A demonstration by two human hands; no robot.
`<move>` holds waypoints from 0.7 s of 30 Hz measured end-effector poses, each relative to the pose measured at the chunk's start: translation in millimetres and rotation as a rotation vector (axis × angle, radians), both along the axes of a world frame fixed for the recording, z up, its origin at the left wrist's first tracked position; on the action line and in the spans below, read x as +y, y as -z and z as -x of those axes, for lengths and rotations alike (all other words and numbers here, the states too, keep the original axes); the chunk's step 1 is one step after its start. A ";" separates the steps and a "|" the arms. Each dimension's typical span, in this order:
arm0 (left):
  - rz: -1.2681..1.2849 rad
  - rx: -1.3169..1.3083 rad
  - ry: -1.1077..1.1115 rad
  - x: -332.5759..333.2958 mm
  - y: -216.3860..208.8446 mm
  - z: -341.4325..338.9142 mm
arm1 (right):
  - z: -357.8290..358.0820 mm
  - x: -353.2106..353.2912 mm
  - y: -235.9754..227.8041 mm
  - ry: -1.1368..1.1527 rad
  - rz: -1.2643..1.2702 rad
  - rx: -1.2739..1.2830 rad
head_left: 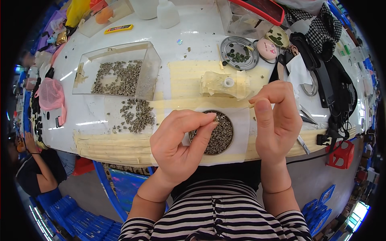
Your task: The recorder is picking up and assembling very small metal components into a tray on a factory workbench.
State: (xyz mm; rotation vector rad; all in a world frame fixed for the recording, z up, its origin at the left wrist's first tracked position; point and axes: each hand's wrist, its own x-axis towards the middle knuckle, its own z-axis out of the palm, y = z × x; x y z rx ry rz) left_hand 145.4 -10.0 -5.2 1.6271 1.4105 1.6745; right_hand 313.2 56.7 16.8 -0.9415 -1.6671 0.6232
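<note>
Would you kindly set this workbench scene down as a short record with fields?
Left hand: thumb and forefinger pinching a tiny piece
Right hand: pinching a pale item, too small to identify
Near the left hand: round container of small metal parts, on a white sheet
Farther left: clear box with similar parts; loose pile outside it
Beyond the hands: tape-wrapped block; round dish with dark green pieces

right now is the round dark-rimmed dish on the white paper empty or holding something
Not empty: small silvery pieces cover the visible inside of the dish; how deep they lie, I cannot tell.
</note>
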 end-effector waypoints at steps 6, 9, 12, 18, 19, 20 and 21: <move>-0.022 -0.027 0.008 0.3 1.6 -0.1 | -1.6 13.0 -7.8 0.240 -0.337 -0.316; -0.017 -0.055 0.012 -0.9 1.5 -0.2 | 1.5 17.6 -6.1 0.285 -0.435 -0.432; -0.022 -0.112 0.018 -0.9 2.3 -1.2 | 3.4 19.3 -1.0 0.262 -0.438 -0.518; -0.172 0.031 0.091 -3.8 -1.4 6.3 | 2.6 -15.4 -25.8 -0.050 -0.185 -0.301; -0.223 0.078 0.113 -3.4 -1.5 7.1 | 3.4 -18.7 -28.9 -0.178 -0.100 -0.261; -0.233 0.115 0.094 -3.5 -1.8 5.3 | 4.9 -20.1 -26.6 -0.243 -0.010 -0.195; -0.243 0.160 0.070 -3.7 -1.5 4.8 | 6.5 -21.2 -20.6 -0.305 0.081 -0.129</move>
